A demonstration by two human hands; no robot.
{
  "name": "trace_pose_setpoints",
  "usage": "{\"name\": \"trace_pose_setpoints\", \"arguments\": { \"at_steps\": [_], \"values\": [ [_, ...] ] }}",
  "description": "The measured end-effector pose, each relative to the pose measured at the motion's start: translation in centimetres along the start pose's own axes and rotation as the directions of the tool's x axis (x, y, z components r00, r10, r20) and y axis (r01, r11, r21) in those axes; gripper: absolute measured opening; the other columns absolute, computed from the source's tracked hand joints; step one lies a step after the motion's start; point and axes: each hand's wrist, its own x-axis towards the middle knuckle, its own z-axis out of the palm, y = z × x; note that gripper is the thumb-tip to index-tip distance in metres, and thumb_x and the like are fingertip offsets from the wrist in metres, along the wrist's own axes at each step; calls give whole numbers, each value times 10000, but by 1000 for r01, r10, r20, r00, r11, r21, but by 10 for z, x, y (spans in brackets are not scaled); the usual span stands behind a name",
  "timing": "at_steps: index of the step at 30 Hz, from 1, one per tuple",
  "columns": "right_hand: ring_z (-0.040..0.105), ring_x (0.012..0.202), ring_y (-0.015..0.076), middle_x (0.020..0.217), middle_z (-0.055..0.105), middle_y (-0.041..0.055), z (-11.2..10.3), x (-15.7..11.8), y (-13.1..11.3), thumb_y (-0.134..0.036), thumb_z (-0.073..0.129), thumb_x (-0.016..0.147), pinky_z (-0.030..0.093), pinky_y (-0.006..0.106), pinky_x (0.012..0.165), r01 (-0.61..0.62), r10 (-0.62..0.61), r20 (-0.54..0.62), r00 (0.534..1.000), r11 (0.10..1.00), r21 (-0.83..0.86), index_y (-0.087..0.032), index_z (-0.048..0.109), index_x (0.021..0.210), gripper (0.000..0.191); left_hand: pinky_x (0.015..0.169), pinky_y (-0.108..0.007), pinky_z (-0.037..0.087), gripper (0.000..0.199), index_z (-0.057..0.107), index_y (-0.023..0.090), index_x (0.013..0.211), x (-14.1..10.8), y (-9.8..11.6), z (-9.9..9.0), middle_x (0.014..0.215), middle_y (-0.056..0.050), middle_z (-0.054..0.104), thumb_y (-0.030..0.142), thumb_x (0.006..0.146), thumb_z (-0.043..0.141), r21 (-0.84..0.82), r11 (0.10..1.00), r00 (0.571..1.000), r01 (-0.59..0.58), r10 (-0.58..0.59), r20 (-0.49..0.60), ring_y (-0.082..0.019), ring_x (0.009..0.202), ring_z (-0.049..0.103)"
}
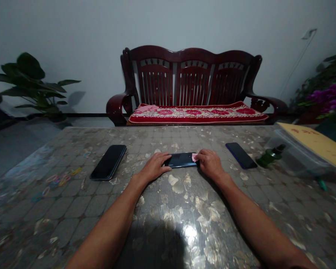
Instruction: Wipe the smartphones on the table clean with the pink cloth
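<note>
A dark smartphone (181,160) lies flat on the table between my two hands, its glossy back apparently facing up. My left hand (156,164) grips its left end, fingers along the far edge and thumb at the near edge. At the phone's right end, a small pink cloth (194,157) is pinched under the closed fingers of my right hand (210,161) and touches the phone's surface. Part of the cloth is hidden by those fingers. Two more phones lie apart from my hands: a black phone (108,162) on the left and a blue-edged phone (241,155) on the right.
Colourful rubber bands (62,180) are scattered at the left of the patterned table (168,209). On the right are a green bottle (270,156) and a clear plastic box (294,157) under a yellow board (316,144). A wooden bench (194,54) stands behind the table.
</note>
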Motion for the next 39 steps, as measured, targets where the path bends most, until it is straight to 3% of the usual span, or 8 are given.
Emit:
{"name": "trace_pose_setpoints", "arguments": {
  "at_steps": [7, 15, 22, 31, 37, 39],
  "values": [
    [577, 982, 229, 1053, 695, 92, 8, 5, -23, -91, 537, 908, 367, 324, 841, 185, -187, 37, 982, 982, 41, -227, 780, 1062, 318, 1149, -482, 427, 530, 629, 226, 1364, -1, -3, 3, 1454, -121, 613, 405, 880, 752, 2, 1000, 1000, -23, 23, -20, -303, 1323, 575],
    [592, 947, 229, 1018, 700, 90, -3, 3, -5, -49, 513, 877, 367, 322, 825, -11, 11, 24, 1000, 1000, -2, -225, 795, 1006, 357, 1154, -475, 423, 547, 625, 218, 1372, 0, -4, 4, 1460, -127, 607, 413, 878, 756, 1, 1000, 1000, -14, 14, -8, -309, 1331, 570],
    [590, 950, 219, 1020, 704, 88, 4, 4, -19, -69, 534, 882, 365, 318, 826, 127, -127, 36, 991, 992, 23, -213, 787, 1010, 319, 1153, -472, 420, 566, 624, 174, 1374, 1, 1, 2, 1459, -150, 605, 362, 864, 781, 12, 1000, 1000, 6, -6, 3, -312, 1331, 566],
    [588, 879, 211, 936, 700, 81, 0, -2, -1, -68, 551, 827, 364, 307, 791, 19, -19, -26, 999, 1000, 18, -203, 789, 915, 288, 1158, -464, 416, 567, 630, 192, 1375, 1, 2, 0, 1458, -137, 609, 362, 858, 786, -10, 1000, 1000, 23, -23, 17, -314, 1337, 565],
    [572, 889, 212, 907, 676, 83, 4, -1, -24, -67, 533, 821, 365, 308, 793, 204, -204, 2, 979, 978, 43, -192, 774, 914, 287, 1154, -463, 413, 554, 636, 214, 1365, 1, 3, 1, 1457, -126, 611, 363, 854, 788, 4, 1000, 1000, 21, -21, 5, -307, 1333, 563],
    [571, 882, 211, 902, 675, 80, 3, -1, -23, -81, 539, 830, 363, 308, 788, 209, -210, 8, 978, 977, 43, -194, 773, 907, 271, 1152, -462, 415, 553, 636, 215, 1365, 1, 2, 1, 1456, -124, 612, 364, 854, 788, 6, 1000, 1000, 22, -22, 3, -306, 1330, 565]
  ]
}}
